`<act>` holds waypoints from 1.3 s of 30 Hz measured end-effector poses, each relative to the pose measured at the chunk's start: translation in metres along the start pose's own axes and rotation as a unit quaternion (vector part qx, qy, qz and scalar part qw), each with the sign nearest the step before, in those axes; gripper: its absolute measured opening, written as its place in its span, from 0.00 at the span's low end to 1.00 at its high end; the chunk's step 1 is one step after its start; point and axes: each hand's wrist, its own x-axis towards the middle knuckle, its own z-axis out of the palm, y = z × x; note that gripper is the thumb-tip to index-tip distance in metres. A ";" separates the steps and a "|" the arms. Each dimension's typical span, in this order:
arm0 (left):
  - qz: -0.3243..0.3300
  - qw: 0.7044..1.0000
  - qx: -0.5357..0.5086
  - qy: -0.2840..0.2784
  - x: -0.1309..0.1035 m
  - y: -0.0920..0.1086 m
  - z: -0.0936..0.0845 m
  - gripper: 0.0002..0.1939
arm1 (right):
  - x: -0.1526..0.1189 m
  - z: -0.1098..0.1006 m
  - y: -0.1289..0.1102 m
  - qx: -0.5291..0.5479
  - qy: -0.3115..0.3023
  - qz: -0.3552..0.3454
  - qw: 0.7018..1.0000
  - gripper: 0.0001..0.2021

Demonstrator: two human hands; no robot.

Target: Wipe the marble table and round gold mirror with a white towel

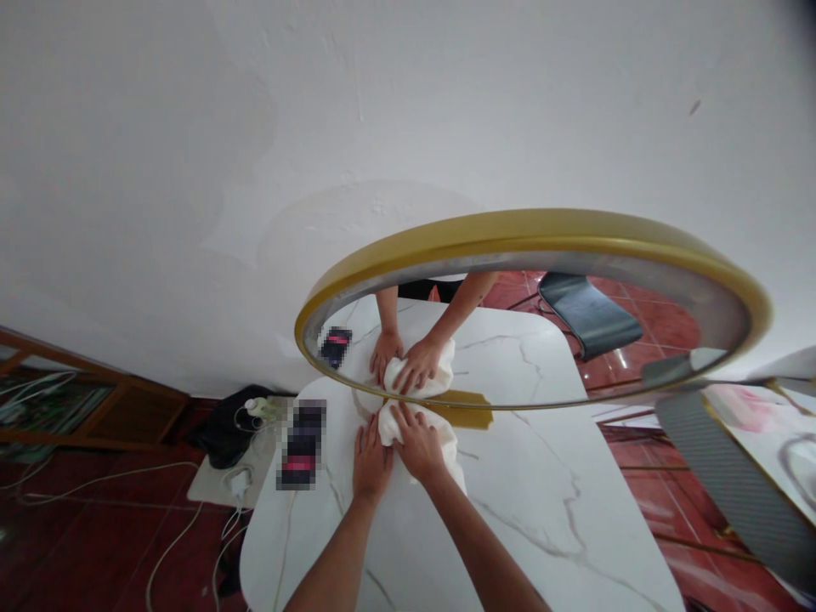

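A bunched white cloth (450,446) lies on the white marble-patterned table (529,484), close to the foot of a round mirror. My right hand (419,444) rests on top of it with the fingers curled over the fabric. Just left of the cloth, my left hand (373,463) is open and lies flat on the tabletop, fingers pointing at the mirror. The mirror (503,340) has a gold rim and leans over the table, reflecting both hands and the cloth. Its gold base (468,414) shows partly behind the cloth.
A blurred-out phone-like object (302,444) lies on the table's left side. Beyond that edge are a black bag (229,429), a white charger (240,483) and loose cables. A grey ribbed chair back (733,476) stands at the right. The wall (382,110) is right behind the mirror.
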 end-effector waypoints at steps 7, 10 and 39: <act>0.000 1.000 -0.010 -0.006 0.001 0.002 -0.006 0.29 | -0.011 0.006 0.001 -0.012 0.004 0.011 1.000 0.33; -0.004 1.000 -0.012 -0.017 0.002 0.004 -0.010 0.31 | -0.020 0.013 0.003 -0.023 0.004 0.022 0.999 0.34; -0.002 1.000 0.004 -0.023 0.003 0.005 -0.011 0.32 | -0.015 0.002 0.016 0.057 -0.052 0.029 0.997 0.34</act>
